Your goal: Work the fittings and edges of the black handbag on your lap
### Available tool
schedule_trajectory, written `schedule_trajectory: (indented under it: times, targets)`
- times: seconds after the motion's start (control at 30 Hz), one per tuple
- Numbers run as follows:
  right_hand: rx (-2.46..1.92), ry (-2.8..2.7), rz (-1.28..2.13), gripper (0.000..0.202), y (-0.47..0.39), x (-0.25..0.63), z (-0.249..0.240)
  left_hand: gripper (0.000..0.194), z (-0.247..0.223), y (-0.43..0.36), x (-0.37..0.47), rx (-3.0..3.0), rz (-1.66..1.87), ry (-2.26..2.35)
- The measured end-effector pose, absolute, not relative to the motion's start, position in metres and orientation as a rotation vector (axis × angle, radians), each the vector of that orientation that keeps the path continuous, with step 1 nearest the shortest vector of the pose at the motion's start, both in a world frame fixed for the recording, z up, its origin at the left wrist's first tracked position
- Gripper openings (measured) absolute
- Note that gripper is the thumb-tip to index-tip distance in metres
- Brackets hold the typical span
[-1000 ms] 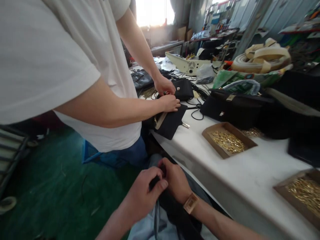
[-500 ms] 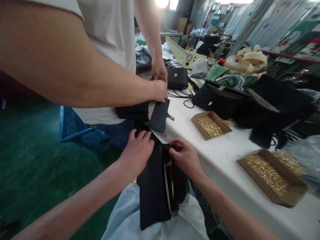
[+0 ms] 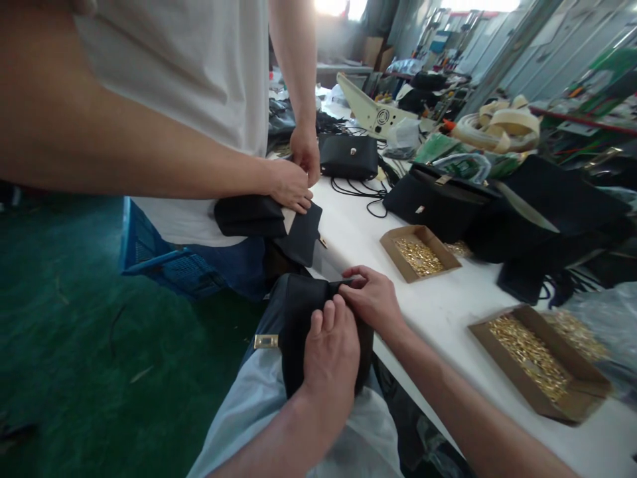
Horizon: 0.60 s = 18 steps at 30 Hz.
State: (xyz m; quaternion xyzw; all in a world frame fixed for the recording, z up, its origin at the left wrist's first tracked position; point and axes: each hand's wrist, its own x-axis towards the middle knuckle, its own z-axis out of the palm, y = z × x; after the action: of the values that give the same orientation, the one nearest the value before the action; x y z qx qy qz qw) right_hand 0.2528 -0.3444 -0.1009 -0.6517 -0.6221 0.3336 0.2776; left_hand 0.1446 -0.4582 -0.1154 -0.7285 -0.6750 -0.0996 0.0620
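Observation:
A black bag (image 3: 297,315) lies across my lap, its gold clasp plate (image 3: 266,341) sticking out on the left. My left hand (image 3: 332,345) rests on top of the bag, fingers close together and slightly bent; its thumb is hidden. At the bag's upper right corner, my right hand (image 3: 371,295) pinches the black edge between thumb and fingers. The bag's opening is not visible under my left hand.
A person beside me handles another black bag (image 3: 249,216) at the edge of the white table (image 3: 348,222). Cardboard trays (image 3: 408,265) (image 3: 577,405) hold small gold parts. More black bags (image 3: 442,206) lie behind them. A blue crate (image 3: 186,269) stands at left.
My left hand has moved right and down from the flap's upper edge onto the bag. The flap now lies over the opening. The other person's hands have shifted left with their bag.

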Motion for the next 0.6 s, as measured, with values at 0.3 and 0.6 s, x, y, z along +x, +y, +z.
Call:
schedule_trajectory:
  times: [0.3,0.6]
  targets:
    - [-1.806,-1.731,0.752,0.027,-0.340,0.234,-0.093,0.038,-0.123,-0.410,0.129,-2.249,-0.509,-2.183]
    - [-1.725,-2.178,0.614,0.046,-0.340,0.239,-0.079,0.024,-0.122,-0.386,0.097,-2.377,-0.731,-2.112]
